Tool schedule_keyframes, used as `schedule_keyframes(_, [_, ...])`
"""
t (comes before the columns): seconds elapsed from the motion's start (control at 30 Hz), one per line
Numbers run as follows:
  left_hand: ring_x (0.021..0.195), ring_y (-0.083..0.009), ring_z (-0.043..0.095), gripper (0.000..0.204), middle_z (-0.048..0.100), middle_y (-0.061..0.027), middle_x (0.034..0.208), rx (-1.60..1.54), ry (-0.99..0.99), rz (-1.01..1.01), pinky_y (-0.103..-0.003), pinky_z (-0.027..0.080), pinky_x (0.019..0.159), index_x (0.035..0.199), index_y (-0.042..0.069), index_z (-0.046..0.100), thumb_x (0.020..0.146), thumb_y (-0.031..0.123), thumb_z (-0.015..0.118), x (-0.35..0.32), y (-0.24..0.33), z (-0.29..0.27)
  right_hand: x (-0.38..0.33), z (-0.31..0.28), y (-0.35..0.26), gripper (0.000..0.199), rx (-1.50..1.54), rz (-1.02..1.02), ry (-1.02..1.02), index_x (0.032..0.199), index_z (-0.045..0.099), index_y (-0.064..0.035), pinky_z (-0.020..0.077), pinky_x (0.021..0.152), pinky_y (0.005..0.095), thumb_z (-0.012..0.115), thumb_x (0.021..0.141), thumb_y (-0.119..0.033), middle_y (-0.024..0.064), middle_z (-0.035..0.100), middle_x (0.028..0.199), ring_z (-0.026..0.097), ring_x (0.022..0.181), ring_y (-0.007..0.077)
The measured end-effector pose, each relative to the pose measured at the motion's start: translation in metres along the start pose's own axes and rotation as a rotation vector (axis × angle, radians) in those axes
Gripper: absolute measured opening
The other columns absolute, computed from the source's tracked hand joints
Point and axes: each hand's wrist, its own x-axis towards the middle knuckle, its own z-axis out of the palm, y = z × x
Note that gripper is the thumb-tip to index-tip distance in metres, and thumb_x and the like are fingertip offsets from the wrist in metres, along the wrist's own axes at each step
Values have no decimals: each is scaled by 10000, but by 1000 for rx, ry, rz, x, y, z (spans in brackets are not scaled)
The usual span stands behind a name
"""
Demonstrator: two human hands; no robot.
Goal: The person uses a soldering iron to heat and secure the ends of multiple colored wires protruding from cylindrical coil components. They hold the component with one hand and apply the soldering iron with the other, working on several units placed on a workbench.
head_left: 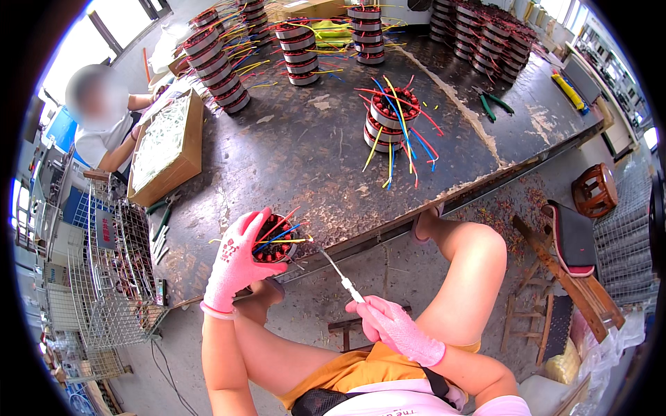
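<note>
The left hand [236,267] wraps around a round wound motor coil [272,239] at the near edge of the surface [298,159], coloured wires fanning toward the right hand. The right hand [392,322] grips a thin white-handled tool [341,276], its long axis slanting up-left with the tip just beside the coil. An open brown cardboard box [166,145] sits beyond the left hand.

Pink knit gloves [236,263], apparently orange shorts [361,371]
</note>
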Motion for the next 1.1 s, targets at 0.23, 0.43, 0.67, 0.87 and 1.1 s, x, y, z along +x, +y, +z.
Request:
schedule_keyframes(0.23, [1185, -378, 502, 947, 515, -180, 1286, 6, -8, -15, -434, 410, 1009, 1359, 65, 476, 516, 234, 872, -1, -1, 0, 1, -1, 1, 296, 15, -3, 2, 1126, 577, 9, 237, 479, 205, 456, 1011, -236, -46, 393, 571, 323, 508, 32])
schedule_keyframes(0.43, [1192, -385, 496, 952, 511, -188, 1289, 2, -1, -9, -438, 408, 1012, 1358, 67, 479, 510, 243, 875, -1, -2, 0, 1, 0, 0, 307, 9, 10, -4, 1122, 577, 12, 243, 480, 205, 465, 1008, -250, -45, 395, 564, 323, 504, 35])
schedule_keyframes(0.67, [1192, -385, 496, 955, 511, -188, 1289, 4, -2, -8, -438, 409, 1012, 1357, 66, 479, 506, 238, 876, -1, -3, 1, 1, 0, -4, 323, -30, 32, 0, 1120, 578, 8, 247, 480, 211, 466, 1007, -273, -43, 397, 562, 323, 501, 38])
schedule_keyframes(0.87, [1186, -384, 499, 956, 513, -186, 1283, -17, 1, -4, -436, 413, 1007, 1358, 63, 476, 506, 234, 875, -1, -3, 1, 2, 0, -2, 320, -18, 19, -1, 1127, 577, 5, 247, 479, 214, 466, 1008, -271, -44, 398, 562, 322, 501, 37])
schedule_keyframes(1.1, [1195, -390, 483, 911, 505, -177, 1292, -59, -36, -28, -444, 392, 1031, 1352, 78, 492, 529, 209, 861, -1, 0, -2, 0, -2, -3, 317, -10, 18, 15, 1130, 583, 1, 244, 483, 210, 456, 1011, -264, -50, 396, 571, 321, 510, 33])
